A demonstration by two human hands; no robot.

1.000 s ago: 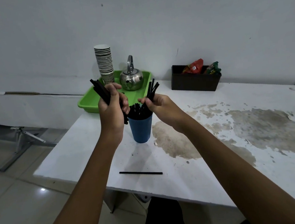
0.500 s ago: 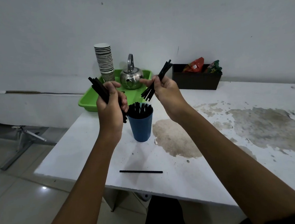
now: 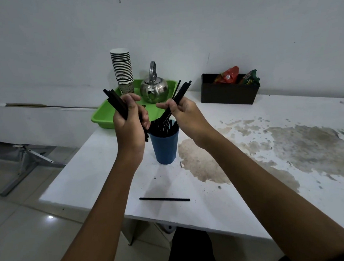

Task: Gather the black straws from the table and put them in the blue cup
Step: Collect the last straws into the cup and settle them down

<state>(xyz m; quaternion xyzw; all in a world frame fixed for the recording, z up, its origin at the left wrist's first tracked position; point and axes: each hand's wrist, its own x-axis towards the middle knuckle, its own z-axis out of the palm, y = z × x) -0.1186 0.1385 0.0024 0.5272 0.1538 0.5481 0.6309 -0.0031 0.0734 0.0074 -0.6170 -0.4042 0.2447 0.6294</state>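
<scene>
My left hand (image 3: 128, 127) is closed in a fist around a thick bundle of black straws (image 3: 116, 102), held just above and to the left of the blue cup (image 3: 164, 148). The bundle tilts up and away to the left, and its lower ends poke out beneath my palm beside the cup's rim. My right hand (image 3: 183, 114) pinches a smaller bunch of straws (image 3: 179, 93) between thumb and curled fingers; those slant the other way, upper ends toward the kettle (image 3: 154, 91), lower ends reaching down into the cup's mouth. Whether they already touch the straws in the cup (image 3: 162, 129) I can't quite tell, since everything there is black on black.

The blue cup stands upright on the white table (image 3: 100, 173), toward its left end and roughly midway between the near and far edges, at the rim of a large brownish stain (image 3: 200, 165). It already holds a good number of straws standing on end. One single straw (image 3: 164, 199) lies flat near the table's front edge, well apart from the cup, running left to right.

At the far left corner sits a green tray (image 3: 102, 119) carrying the kettle and a tall stack of paper cups (image 3: 121, 69). Along the far edge, to the right, a black box (image 3: 228, 92) holds snack packets (image 3: 227, 77).
</scene>
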